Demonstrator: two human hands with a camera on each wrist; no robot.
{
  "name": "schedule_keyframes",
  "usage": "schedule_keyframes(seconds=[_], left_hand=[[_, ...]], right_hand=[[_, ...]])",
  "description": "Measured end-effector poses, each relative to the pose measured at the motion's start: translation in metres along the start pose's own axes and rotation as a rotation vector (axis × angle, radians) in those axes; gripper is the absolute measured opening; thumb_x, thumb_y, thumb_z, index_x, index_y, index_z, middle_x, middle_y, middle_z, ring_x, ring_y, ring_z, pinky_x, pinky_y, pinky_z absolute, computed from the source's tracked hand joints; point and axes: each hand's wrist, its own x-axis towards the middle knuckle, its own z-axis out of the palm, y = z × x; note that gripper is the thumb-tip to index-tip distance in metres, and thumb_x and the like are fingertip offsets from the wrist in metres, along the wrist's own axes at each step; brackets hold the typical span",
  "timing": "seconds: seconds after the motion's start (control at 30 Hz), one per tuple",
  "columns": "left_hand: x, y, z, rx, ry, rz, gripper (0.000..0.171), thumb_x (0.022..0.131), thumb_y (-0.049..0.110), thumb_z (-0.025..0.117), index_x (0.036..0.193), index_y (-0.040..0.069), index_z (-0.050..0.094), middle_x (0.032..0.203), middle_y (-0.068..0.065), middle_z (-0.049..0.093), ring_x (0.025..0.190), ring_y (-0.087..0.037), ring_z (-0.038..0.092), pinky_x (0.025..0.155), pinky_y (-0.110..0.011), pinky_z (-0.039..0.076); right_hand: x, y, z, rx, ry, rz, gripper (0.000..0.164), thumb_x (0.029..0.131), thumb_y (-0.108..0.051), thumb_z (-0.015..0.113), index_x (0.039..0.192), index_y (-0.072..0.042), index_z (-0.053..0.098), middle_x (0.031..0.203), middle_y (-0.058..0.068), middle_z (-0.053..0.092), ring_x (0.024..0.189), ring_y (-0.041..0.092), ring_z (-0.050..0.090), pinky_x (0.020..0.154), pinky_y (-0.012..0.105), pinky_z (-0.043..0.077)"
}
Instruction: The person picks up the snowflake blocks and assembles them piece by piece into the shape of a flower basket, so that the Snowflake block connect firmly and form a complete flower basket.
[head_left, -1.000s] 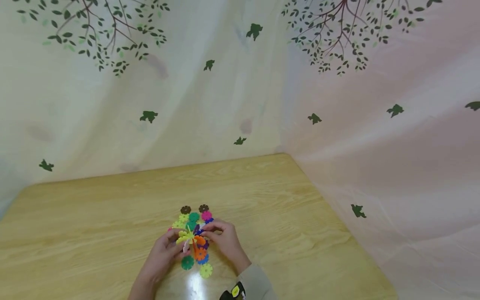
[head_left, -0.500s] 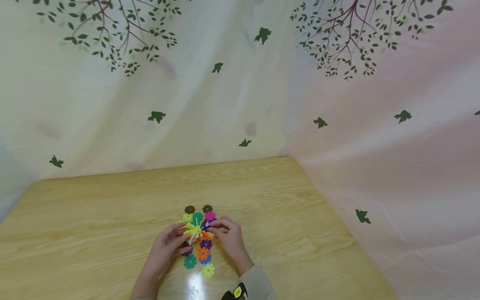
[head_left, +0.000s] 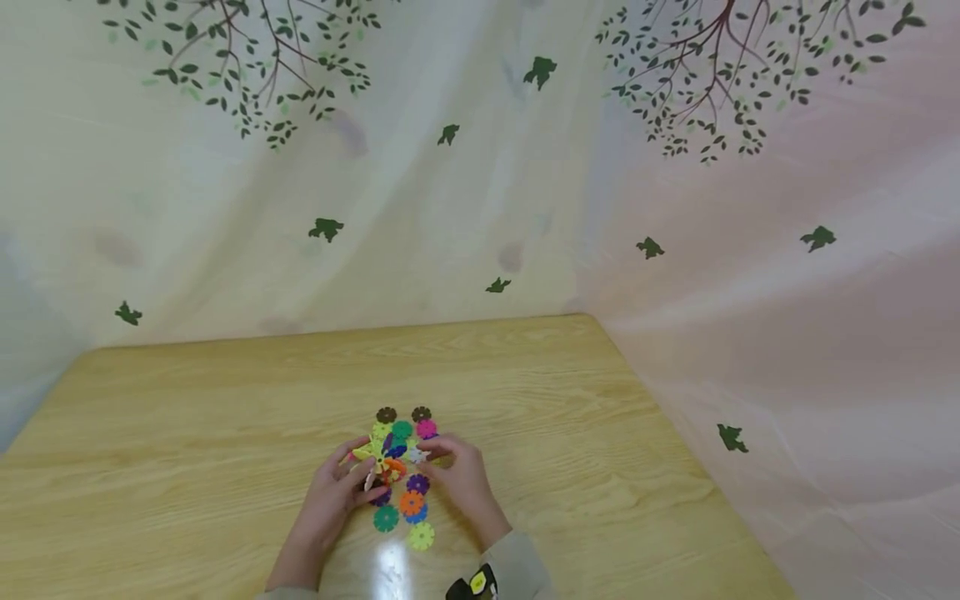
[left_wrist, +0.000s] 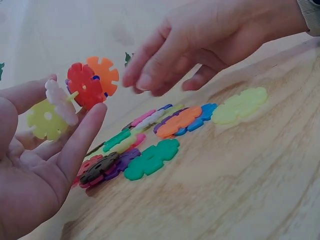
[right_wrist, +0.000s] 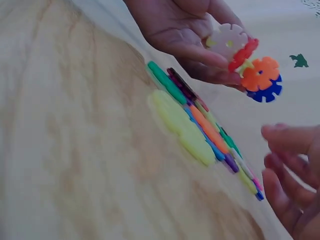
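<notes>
My left hand (head_left: 330,492) holds a cluster of notched plastic snowflake discs, slotted into one another, raised over the table. In the left wrist view it has a yellow disc (left_wrist: 40,120), a white disc (left_wrist: 61,102), a red disc (left_wrist: 81,90) and an orange disc (left_wrist: 109,82). A dark blue disc (right_wrist: 269,94) shows behind the orange one in the right wrist view. My right hand (head_left: 462,479) hovers just right of the cluster, fingers loosely bent with nothing between them, apart from the discs in both wrist views.
Beneath the hands, loose discs in many colours lie flat on the wooden table (head_left: 562,433), among them a green disc (left_wrist: 152,160) and a pale yellow disc (left_wrist: 240,106). Beyond the table hangs a pale curtain (head_left: 420,217) printed with branches and leaves.
Earlier my right fingertips were at the cluster's right side; now they are off it. The cluster has turned in my left hand and shifted away from the right one. The head view swings slightly left.
</notes>
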Motion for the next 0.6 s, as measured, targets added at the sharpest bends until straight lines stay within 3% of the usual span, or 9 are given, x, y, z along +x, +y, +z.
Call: schedule_keyframes(seconds=[0.13,0.27,0.43,0.6], left_hand=[[-0.0006,0.0014,-0.0007,-0.009,0.026,0.013,0.050,0.097,0.004,0.051,0.145,0.004,0.035,0.124,-0.020,0.045,0.096,-0.015,0.061,0.083,-0.033,0.060],[0.0000,0.0022,-0.0005,-0.007,0.022,0.012,0.051,0.096,0.004,0.053,0.144,0.003,0.036,0.120,-0.017,0.048,0.094,-0.016,0.062,0.082,-0.033,0.060],[-0.0002,0.0018,-0.0005,-0.007,0.012,0.001,0.051,0.096,0.003,0.052,0.144,0.003,0.035,0.105,-0.007,0.056,0.090,-0.014,0.065,0.080,-0.031,0.061],[0.0005,0.0026,-0.0017,-0.016,0.001,0.009,0.051,0.097,0.002,0.051,0.144,0.000,0.032,0.093,-0.002,0.059,0.085,-0.013,0.065,0.078,-0.030,0.061]], right_hand=[[0.0026,0.0049,-0.0038,-0.145,0.077,0.076,0.028,0.079,-0.009,0.076,0.107,-0.007,0.072,0.096,0.005,0.066,0.086,0.015,0.061,0.075,0.022,0.055],[0.0047,0.0033,-0.0051,-0.250,0.051,0.170,0.029,0.077,-0.016,0.079,0.105,-0.010,0.072,0.092,0.002,0.057,0.082,0.012,0.053,0.071,0.025,0.050],[0.0060,-0.0014,-0.0033,-0.346,0.017,0.194,0.022,0.078,-0.021,0.080,0.098,-0.016,0.072,0.092,-0.001,0.055,0.081,0.011,0.051,0.068,0.026,0.046],[0.0103,-0.0043,-0.0012,-0.394,-0.001,0.179,0.034,0.083,-0.026,0.076,0.115,-0.020,0.068,0.090,-0.002,0.056,0.076,0.009,0.049,0.061,0.022,0.041]])
